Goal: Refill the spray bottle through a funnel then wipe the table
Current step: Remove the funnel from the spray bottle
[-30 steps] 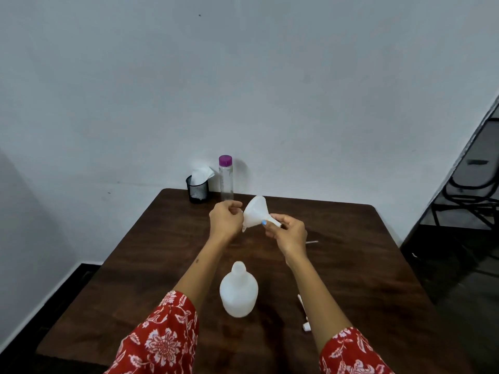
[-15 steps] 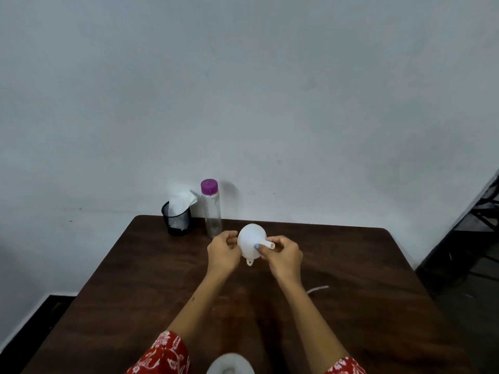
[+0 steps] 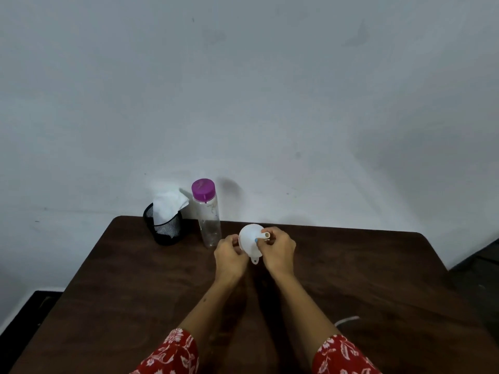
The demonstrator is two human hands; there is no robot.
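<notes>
At the far left of the table [image 3: 108, 279] stands a black mesh cup [image 3: 164, 228] stuffed with a white cloth [image 3: 168, 205]; leave it until the wiping stage. Just right of it, the clear bottle with a purple cap [image 3: 206, 213] stands upright and capped, probably your refill source.

Your left hand [image 3: 229, 256] has its fingers curled onto the left rim of the white funnel [image 3: 249, 242], and your right hand [image 3: 278, 252] pinches the spout between thumb and fingertips. The funnel is held off the table between the two hands, on its side, with the spout pointing toward you.

The spray bottle is out of view, so you cannot line anything up from here. Look down and find its neck before you move. Then turn the funnel so the spout points straight down, keep the right-hand pinch high on the spout so the tip stays free, and seat it fully in the neck. Steady the rim with your left hand until it sits by itself.

A thin white tube [image 3: 347, 320] lies on the table beside your right forearm; keep your sleeve off it.
</notes>
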